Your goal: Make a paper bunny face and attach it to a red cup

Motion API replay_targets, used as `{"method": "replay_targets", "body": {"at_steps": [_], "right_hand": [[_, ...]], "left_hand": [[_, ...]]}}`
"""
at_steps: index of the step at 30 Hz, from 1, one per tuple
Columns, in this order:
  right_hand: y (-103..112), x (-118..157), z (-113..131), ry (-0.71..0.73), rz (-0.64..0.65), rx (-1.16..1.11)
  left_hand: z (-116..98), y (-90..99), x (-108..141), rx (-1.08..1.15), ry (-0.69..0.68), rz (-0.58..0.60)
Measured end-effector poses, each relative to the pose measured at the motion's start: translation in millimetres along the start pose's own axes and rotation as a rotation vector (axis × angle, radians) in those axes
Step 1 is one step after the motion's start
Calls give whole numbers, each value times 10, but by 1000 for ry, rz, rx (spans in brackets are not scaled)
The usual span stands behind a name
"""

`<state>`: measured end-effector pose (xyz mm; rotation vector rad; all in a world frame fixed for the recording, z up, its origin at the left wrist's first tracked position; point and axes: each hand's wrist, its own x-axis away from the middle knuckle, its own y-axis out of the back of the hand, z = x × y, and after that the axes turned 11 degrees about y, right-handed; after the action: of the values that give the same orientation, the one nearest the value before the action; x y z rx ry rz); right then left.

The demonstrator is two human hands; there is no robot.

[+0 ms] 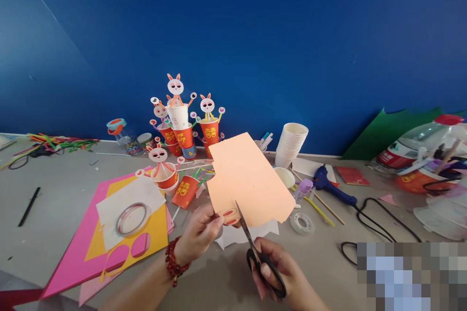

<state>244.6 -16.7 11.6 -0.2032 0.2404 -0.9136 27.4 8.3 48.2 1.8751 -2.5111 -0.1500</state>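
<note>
My left hand (204, 231) pinches the lower left corner of a peach sheet of paper (251, 180). Red and outlined ear shapes (230, 214) are drawn near that corner, beside my fingertips. In my right hand (279, 269) is a pair of black-handled scissors (251, 238), their blades at the sheet's lower edge, just right of the drawn shapes. The blades look nearly closed. Beneath the peach sheet lies a piece of white paper (251, 235), partly hidden.
Rabbit-faced paper cups (184, 138) stand stacked at the back. Pink card (83, 238), with yellow and white sheets and a tape roll (131, 218), lies left. To the right are a stack of white cups (291, 145), a tape roll (302, 223), a blue glue gun (330, 185) and its cord.
</note>
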Motion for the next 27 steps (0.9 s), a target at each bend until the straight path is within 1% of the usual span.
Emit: {"method": "replay_targets", "body": {"at_steps": [7,16,23,27], "right_hand": [[-2,2,-12,15,-4,33],[-16,-9,2,59,-33,146],[-16,-14,6,55,-59,195],[-12,-13,-9,57,-68,211]], "left_hand": [[-11,-6,1,-12,-12,-39],[0,-15,-5,1,34,-23],[5,-17,-10,-4,-5,-52],[18,-8,-15,34,-5,-39]]}}
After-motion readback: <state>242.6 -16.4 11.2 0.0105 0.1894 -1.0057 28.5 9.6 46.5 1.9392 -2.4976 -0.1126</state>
